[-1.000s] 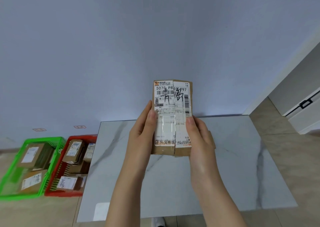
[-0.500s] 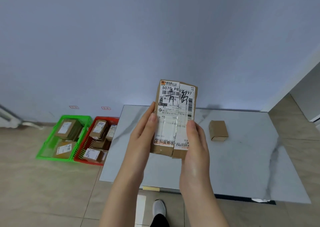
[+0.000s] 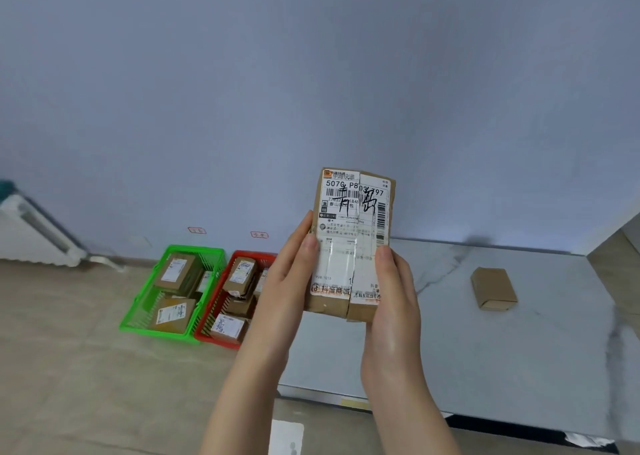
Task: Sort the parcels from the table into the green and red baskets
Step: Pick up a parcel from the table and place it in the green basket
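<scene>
Fingers [image 3: 384, 260] of the left hand [image 3: 287, 281] and right hand [image 3: 394, 291] grasp a labelled brown parcel [image 3: 349, 232], thumbs on its label side and the rest behind it. It is held upright in the air in front of the counter's [image 3: 519, 368] left end. On the floor [image 3: 69, 350] past that left edge sit a green basket [image 3: 143, 298] holding labelled boxes [image 3: 175, 274] and, touching it, a red basket [image 3: 254, 254] with several more [image 3: 240, 274]. A small plain box [image 3: 493, 288] lies near the counter's back right corner.
</scene>
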